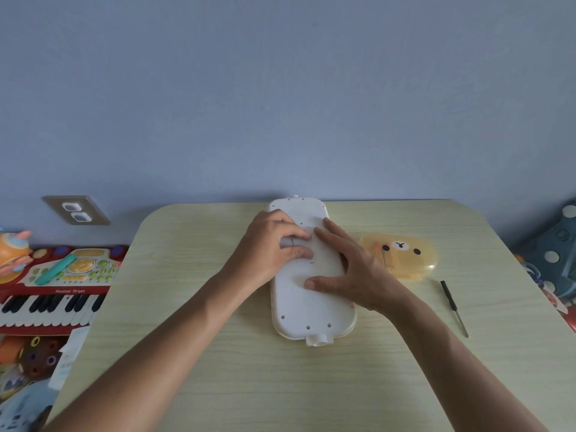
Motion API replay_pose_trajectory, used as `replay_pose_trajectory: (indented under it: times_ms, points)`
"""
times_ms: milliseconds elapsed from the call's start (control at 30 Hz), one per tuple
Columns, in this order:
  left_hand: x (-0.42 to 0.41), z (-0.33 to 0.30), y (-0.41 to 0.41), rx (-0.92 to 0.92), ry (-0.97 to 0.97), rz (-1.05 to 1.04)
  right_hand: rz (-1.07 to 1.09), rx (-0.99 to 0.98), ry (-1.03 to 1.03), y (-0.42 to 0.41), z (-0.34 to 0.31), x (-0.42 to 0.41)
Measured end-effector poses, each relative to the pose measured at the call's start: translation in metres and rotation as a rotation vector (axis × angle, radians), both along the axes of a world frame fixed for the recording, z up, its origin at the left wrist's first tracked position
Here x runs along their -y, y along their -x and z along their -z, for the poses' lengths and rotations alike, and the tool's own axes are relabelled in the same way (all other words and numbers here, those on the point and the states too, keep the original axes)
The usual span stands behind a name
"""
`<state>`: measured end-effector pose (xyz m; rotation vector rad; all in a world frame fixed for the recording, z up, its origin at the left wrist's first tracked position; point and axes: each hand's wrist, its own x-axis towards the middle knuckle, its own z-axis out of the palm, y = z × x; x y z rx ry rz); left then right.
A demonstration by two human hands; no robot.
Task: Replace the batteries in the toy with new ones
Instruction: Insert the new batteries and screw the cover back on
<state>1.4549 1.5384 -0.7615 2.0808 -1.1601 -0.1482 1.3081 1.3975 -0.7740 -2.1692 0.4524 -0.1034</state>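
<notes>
A long white toy (307,307) lies back side up on the pale wooden table (218,353), its length running away from me. My left hand (268,247) rests on the toy's left middle, fingers curled at the battery area, where a grey battery end shows. My right hand (352,269) lies flat on the toy's right side, fingers spread, thumb pressing on the white back. Whether the battery cover is on or off is hidden by my fingers. A small black-handled screwdriver (453,307) lies on the table to the right.
A translucent yellow case with a bear face (402,254) sits right of the toy. A red toy keyboard (59,285) and other toys lie on the floor at left. More toys (558,257) are at the right edge. A wall outlet (76,210) is at the back left.
</notes>
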Motion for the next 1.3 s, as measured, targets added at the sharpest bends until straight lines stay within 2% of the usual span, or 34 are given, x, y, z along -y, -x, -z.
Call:
replay_pose_trajectory:
  times_ms: [167, 300, 500, 700, 833, 1000, 1167, 1300]
  points:
    - [-0.002, 0.005, 0.003, 0.158, 0.053, -0.014, -0.004, -0.002, 0.001, 0.001, 0.000, 0.000]
    - [-0.004, 0.008, 0.009, 0.281, 0.022, -0.034, 0.003, -0.004, -0.008, 0.001, 0.000, -0.001]
    - [-0.008, 0.009, 0.015, 0.262, 0.006, -0.045, 0.003, -0.021, -0.014, 0.001, -0.005, -0.006]
    - [-0.006, 0.003, 0.017, 0.250, -0.051, -0.058, 0.017, 0.025, 0.091, 0.016, -0.017, -0.009]
    - [0.000, -0.006, 0.020, 0.246, -0.104, -0.085, 0.165, 0.138, 0.017, 0.039, -0.042, 0.009]
    - [0.012, -0.016, 0.025, 0.249, -0.192, -0.153, 0.509, 0.249, -0.050, 0.075, -0.060, 0.045]
    - [0.025, -0.022, 0.035, 0.289, -0.248, -0.139, 0.765, 0.013, 0.120, 0.114, -0.046, 0.070]
    - [0.051, -0.023, 0.059, 0.129, -0.132, 0.063, 0.792, -0.211, 0.236, 0.132, -0.028, 0.064]
